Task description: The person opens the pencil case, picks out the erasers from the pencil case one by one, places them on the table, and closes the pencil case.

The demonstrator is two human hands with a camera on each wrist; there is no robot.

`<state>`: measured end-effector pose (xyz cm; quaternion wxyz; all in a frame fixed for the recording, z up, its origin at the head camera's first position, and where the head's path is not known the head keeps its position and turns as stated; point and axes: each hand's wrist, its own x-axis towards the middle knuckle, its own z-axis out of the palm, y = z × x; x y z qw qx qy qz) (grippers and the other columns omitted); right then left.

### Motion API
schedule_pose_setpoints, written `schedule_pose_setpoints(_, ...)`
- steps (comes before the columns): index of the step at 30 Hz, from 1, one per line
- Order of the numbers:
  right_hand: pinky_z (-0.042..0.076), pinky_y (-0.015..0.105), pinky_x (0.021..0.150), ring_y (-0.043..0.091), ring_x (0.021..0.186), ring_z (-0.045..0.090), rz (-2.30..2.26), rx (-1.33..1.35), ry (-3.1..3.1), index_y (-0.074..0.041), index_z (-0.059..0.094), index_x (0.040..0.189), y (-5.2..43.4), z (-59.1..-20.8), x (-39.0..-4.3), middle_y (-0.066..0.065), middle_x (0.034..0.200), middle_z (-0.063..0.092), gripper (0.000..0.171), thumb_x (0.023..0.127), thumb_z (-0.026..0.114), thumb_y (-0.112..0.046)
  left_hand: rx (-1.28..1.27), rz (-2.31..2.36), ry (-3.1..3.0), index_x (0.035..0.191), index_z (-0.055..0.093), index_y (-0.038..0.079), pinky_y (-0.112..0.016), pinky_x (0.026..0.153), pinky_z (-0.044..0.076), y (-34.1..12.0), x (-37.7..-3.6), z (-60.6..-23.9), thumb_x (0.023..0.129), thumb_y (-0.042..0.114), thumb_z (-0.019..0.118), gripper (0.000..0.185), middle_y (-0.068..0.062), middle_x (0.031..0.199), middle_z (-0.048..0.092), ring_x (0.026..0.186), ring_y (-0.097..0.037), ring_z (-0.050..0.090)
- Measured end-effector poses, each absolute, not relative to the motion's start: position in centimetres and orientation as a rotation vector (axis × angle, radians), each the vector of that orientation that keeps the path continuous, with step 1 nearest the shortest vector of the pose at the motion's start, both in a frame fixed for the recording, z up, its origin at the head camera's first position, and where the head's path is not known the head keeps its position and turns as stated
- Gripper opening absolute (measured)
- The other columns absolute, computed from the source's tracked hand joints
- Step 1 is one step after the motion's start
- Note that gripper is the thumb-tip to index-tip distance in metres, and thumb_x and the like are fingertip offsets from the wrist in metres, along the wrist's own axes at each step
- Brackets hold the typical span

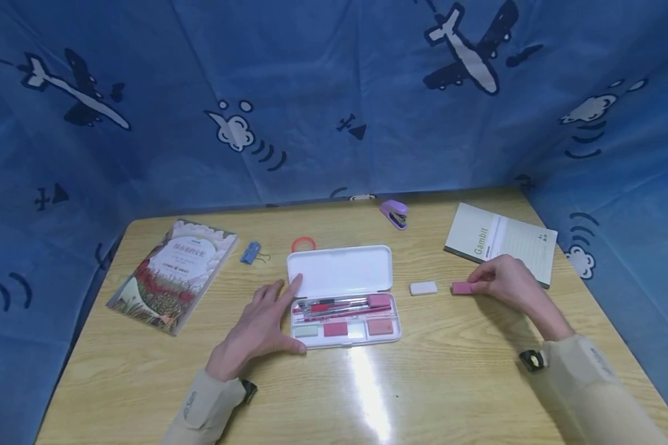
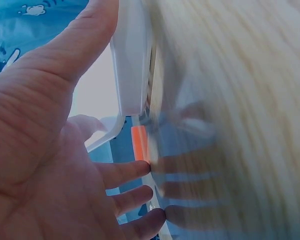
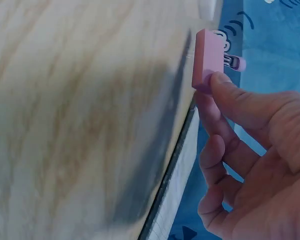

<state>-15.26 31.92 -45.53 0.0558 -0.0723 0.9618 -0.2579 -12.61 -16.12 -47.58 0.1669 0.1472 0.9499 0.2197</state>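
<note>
Person's two hands at a wood-grain tabletop (image 1: 445,395), with an open white pencil case (image 1: 334,345) between them. The right hand (image 1: 503,281) pinches a pink eraser (image 1: 461,288) between thumb and fingers, the block projecting leftward beyond their tips; whether its underside touches the tabletop cannot be told. The left hand (image 1: 260,322) is spread beside the case—thumb at the near left corner, index finger at the left edge of the raised lid (image 1: 345,272). Within the case, pens (image 1: 334,307) lie lengthwise in the upper compartment, a pink block at their right end; the lower row bears a pale green block (image 1: 306,331), a crimson block (image 1: 336,329) and a salmon block (image 1: 380,326). A white eraser (image 1: 423,288) rests between the case and the pinched one. Farther back, from left to right: an illustrated book (image 1: 172,278), a blue binder clip (image 1: 250,252), a red tape ring (image 1: 303,239) just behind the lid, a purple stapler (image 1: 395,213), and a "Gambit" notebook (image 1: 501,235) near the right hand. Blue airplane-print cloth (image 1: 312,111) hangs behind.
</note>
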Motion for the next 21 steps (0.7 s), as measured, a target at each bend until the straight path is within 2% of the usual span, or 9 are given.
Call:
schedule_pose_setpoints(10,0.048,0.035,0.074,0.017,0.080,0.065,-0.762,-0.215,2.905,-0.014,0.082,0.085,31.37,-46.09,-15.98,0.004,0.086,0.079,0.005,0.082,0.082,-0.010,0.418,0.616,2.707,0.164,0.009,0.035,-0.069,0.118,0.028,-16.22,-12.66,-47.60,0.061,0.058,0.092,0.134,-0.021,0.168,0.018,0.152,-0.046,0.019)
schedule_pose_setpoints(21,0.052,0.042,0.077,0.023,0.086,0.069,-0.741,-0.207,2.897,-0.012,0.083,0.088,31.39,-46.27,-16.12,0.006,0.089,0.079,0.005,0.084,0.081,-0.012,0.432,0.603,2.714,0.164,0.009,0.034,-0.069,0.117,0.029,-16.11,-12.61,-47.50,0.061,0.057,0.092,0.134,-0.022,0.168,0.019,0.152,-0.047,0.020)
